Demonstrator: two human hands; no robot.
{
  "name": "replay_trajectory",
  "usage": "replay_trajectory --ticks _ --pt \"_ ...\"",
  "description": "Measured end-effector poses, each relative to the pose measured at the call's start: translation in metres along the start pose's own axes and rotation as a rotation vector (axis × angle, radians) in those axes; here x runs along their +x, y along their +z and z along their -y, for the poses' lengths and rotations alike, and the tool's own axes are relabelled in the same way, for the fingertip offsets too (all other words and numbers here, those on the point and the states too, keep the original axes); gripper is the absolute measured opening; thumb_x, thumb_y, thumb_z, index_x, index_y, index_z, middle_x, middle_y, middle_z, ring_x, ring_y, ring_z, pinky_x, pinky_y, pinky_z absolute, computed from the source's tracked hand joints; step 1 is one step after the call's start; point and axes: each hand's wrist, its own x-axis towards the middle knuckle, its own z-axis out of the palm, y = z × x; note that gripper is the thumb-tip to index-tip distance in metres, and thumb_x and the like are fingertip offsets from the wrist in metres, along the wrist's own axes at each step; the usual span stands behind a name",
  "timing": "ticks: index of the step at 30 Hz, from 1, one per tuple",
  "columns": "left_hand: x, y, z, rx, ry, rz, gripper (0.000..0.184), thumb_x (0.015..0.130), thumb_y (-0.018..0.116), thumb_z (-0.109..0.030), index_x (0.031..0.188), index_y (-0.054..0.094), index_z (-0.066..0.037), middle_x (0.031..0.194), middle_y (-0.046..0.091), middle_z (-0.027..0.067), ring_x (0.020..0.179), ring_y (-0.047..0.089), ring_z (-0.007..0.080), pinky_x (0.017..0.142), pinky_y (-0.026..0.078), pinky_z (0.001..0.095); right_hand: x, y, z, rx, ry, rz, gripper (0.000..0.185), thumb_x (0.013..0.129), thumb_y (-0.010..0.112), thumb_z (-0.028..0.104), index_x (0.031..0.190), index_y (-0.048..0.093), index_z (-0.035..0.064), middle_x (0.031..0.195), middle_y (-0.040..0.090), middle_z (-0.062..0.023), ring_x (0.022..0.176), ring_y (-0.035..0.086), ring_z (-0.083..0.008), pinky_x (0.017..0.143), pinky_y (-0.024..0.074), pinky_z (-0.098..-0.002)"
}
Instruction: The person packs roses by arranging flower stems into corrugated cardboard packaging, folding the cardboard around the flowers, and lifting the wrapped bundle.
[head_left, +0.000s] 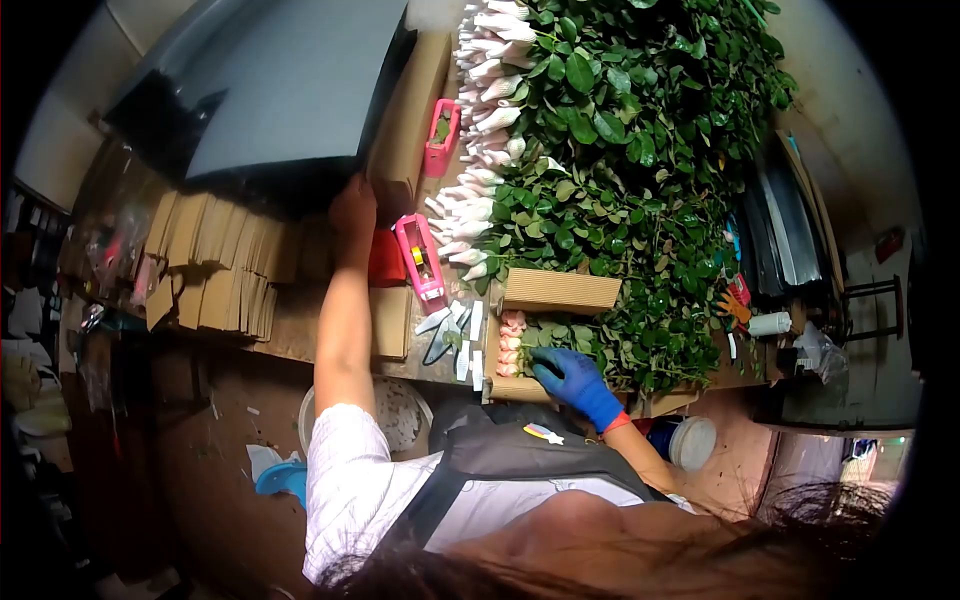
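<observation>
My left hand (353, 207), bare and partly in shadow, is closed at the near corner of a large grey sheet (290, 90), whose near edge is raised over a dark gap. My right hand (578, 385) wears a blue glove and lies beside a short row of pale pink roses (511, 345). Its thumb and fingers are apart, at the stems just right of the blooms. These roses lie on corrugated cardboard (520, 388), with a folded corrugated flap (562, 291) raised on their far side.
Leafy stems with white-wrapped heads (495, 120) pile up at the back. Pink tape dispensers (420, 262) stand left of them. Folded cardboard pieces (215, 265) line the left side. White strips (476, 345) lie by the front edge; buckets (692, 443) stand below.
</observation>
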Motion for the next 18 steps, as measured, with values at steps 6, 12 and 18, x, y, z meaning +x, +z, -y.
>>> replay_trajectory --ticks 6,12,18 --pt "-0.014 -0.115 -0.069 -0.169 0.306 -0.531 0.021 0.095 0.064 -0.024 0.083 0.068 -0.008 0.067 0.064 0.0176 0.056 0.059 0.0367 0.051 0.048 0.0433 -0.002 0.001 0.0 0.015 -0.017 -0.021 0.028 0.091 0.068 0.025 0.114 0.07 0.0101 0.102 0.071 -0.0168 0.093 0.068 -0.0381 0.082 0.0546 -0.0443" --pt "-0.149 -0.2 -0.13 -0.268 0.846 -0.615 0.02 0.079 0.066 0.012 0.097 0.065 0.002 0.062 0.047 0.0084 0.051 0.045 0.0246 0.047 0.036 0.036 0.007 -0.004 0.009 0.247 0.103 0.002 0.036 0.095 0.066 0.023 0.128 0.066 0.0061 0.121 0.069 -0.0163 0.106 0.069 -0.0273 0.091 0.0545 -0.0376" --pt "-0.275 -0.211 -0.171 -0.897 1.087 -0.247 0.025 0.08 0.068 -0.007 0.102 0.055 -0.01 0.099 0.068 0.0078 0.071 0.065 0.0192 0.056 0.053 0.0309 0.043 -0.017 0.023 1.076 0.123 0.253 0.065 0.104 0.057 0.03 0.155 0.031 0.0003 0.145 0.052 -0.017 0.128 0.057 -0.0245 0.11 0.0448 -0.0374"
